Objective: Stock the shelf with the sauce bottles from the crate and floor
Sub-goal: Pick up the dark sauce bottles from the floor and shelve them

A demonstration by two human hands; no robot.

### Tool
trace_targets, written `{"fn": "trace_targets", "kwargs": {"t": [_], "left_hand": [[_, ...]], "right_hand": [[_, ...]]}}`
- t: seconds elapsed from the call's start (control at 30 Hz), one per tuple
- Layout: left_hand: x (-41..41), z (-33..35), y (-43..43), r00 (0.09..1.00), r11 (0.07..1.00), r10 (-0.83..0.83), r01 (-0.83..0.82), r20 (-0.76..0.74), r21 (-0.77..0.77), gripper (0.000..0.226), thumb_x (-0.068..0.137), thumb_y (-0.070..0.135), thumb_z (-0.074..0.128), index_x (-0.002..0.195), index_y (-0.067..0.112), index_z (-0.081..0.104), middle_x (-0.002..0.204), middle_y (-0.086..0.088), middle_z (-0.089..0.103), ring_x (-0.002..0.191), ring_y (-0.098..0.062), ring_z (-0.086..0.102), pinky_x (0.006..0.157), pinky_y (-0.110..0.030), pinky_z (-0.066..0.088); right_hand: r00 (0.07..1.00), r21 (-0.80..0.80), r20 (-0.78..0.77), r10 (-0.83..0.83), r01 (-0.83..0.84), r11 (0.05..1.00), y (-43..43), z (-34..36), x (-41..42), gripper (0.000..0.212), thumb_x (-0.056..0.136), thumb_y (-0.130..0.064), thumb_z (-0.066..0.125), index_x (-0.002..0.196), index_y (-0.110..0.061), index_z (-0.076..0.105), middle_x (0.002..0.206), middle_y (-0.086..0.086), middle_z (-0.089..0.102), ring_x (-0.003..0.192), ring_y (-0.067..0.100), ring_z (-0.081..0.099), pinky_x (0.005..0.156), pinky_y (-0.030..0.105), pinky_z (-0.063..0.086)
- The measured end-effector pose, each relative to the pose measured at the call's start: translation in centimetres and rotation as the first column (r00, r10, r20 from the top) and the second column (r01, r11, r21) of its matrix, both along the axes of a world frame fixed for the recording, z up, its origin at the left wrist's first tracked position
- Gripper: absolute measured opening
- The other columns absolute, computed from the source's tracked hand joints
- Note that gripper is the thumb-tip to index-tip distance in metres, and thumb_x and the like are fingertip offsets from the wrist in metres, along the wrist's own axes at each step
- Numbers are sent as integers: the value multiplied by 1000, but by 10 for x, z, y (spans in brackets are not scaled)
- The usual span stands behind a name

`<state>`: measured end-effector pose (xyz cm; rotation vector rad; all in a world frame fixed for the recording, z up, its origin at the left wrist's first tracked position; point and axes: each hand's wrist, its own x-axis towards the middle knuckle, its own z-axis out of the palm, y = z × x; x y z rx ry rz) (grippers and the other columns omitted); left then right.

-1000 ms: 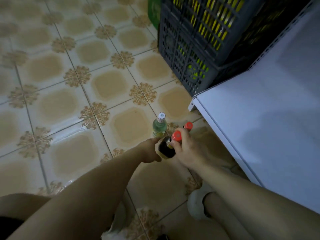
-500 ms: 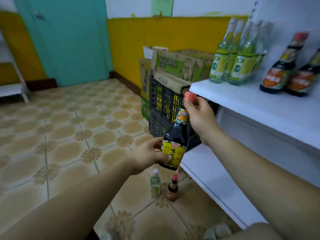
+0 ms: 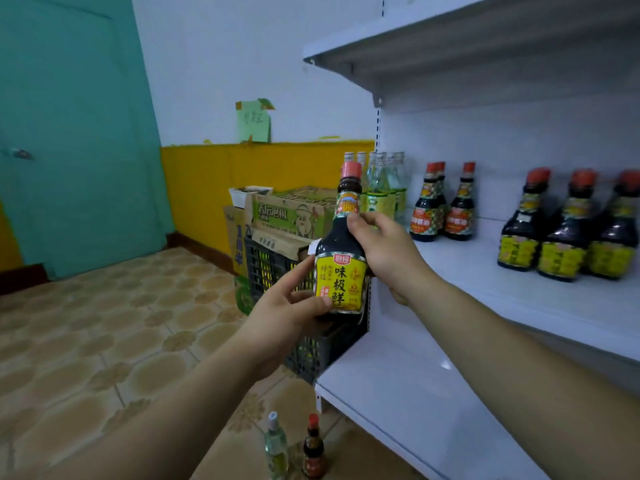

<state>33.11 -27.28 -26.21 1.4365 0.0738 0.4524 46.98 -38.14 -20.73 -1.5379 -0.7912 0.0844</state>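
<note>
I hold a dark sauce bottle (image 3: pixel 341 261) with a yellow label and red cap upright, in front of the left end of the white middle shelf (image 3: pixel 485 271). My left hand (image 3: pixel 284 317) grips its lower body at the label. My right hand (image 3: pixel 384 251) wraps its shoulder from the right. On the shelf stand several clear green-labelled bottles (image 3: pixel 384 188), three small dark bottles (image 3: pixel 443 206) and three larger yellow-labelled dark bottles (image 3: pixel 568 230). On the floor below stand a clear bottle (image 3: pixel 275 445) and a small dark red-capped bottle (image 3: pixel 313 448).
A dark plastic crate (image 3: pixel 273 268) sits left of the shelf unit, with cardboard boxes (image 3: pixel 287 213) on and behind it. A white lower shelf (image 3: pixel 415 393) juts out near the floor bottles, and an upper shelf (image 3: pixel 450 39) hangs overhead. Tiled floor spreads to the left.
The bottle came up off the floor and now stands level with the middle shelf. My right hand slid from the cap down to the bottle's shoulder. My view tilted upward.
</note>
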Motion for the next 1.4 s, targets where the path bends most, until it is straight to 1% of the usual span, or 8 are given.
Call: {"fn": "trace_targets", "kwargs": {"t": [0.23, 0.33, 0.5, 0.6, 0.8, 0.97, 1.13, 1.4], "left_hand": [[43, 10, -30, 997, 989, -72, 67, 28, 133, 59, 88, 4, 59, 138, 31, 41, 98, -8, 73, 96, -27, 68, 83, -38, 56], [74, 12, -50, 985, 963, -173, 169, -1, 212, 60, 89, 7, 60, 137, 35, 40, 100, -11, 71, 98, -29, 65, 95, -50, 49], [131, 8, -97, 923, 864, -383, 368, -26, 342, 61, 88, 8, 63, 124, 50, 38, 103, -4, 69, 90, -15, 69, 73, -20, 54], [168, 5, -126, 882, 771, -467, 444, -68, 457, 66, 90, 14, 61, 135, 48, 26, 114, 0, 63, 96, -9, 67, 87, -29, 53], [247, -7, -157, 859, 371, -426, 453, -285, 810, 86, 87, 45, 61, 147, 45, -1, 155, 3, 23, 142, -15, 24, 105, -26, 28], [297, -23, -159, 943, -82, -150, 289, -299, 954, 66, 93, 60, 31, 150, 32, 12, 159, 3, 12, 146, -20, 7, 115, -54, 8], [328, -27, -165, 929, -57, -91, 355, -359, 933, 65, 91, 66, 18, 148, 35, 17, 159, 6, 11, 146, -21, 6, 111, -60, 1], [345, -43, -166, 946, -95, -93, 302, -311, 948, 68, 86, 72, 14, 147, 42, 15, 158, 13, 8, 146, -15, 4, 114, -58, 3]], "right_hand": [[999, -91, 8, 37, -36, 995, -57, -4, 6, 14, 86, -52, 60, 97, -58, 56, 103, -17, 69, 87, 4, 68, 72, 34, 58], [996, -114, -9, -83, 82, 990, -92, 0, 19, 16, 86, -50, 61, 100, -54, 56, 102, -15, 69, 90, 11, 69, 71, 44, 60], [954, -134, 56, -294, 299, 945, -155, -5, 40, 29, 84, -43, 67, 108, -49, 53, 106, -14, 68, 96, 11, 66, 82, 40, 56], [920, -120, 35, -391, 392, 912, -188, -9, 58, 35, 84, -37, 68, 116, -42, 55, 106, -11, 69, 95, 14, 67, 77, 38, 57], [795, -103, 65, -603, 607, 788, -253, -11, 106, 45, 81, -25, 74, 113, -48, 51, 107, -18, 65, 99, 10, 63, 85, 35, 52], [754, -123, 36, -656, 654, 746, -289, -21, 139, 46, 81, -16, 74, 104, -47, 49, 95, -26, 61, 87, -4, 60, 67, 16, 48], [757, -133, 13, -654, 649, 749, -300, -38, 170, 49, 81, -13, 74, 104, -49, 50, 92, -28, 62, 84, -7, 61, 68, 16, 47], [729, -85, 23, -684, 684, 725, -301, -67, 221, 63, 84, -25, 71, 136, -36, 38, 103, -30, 52, 95, -6, 54, 77, 21, 46]]}}
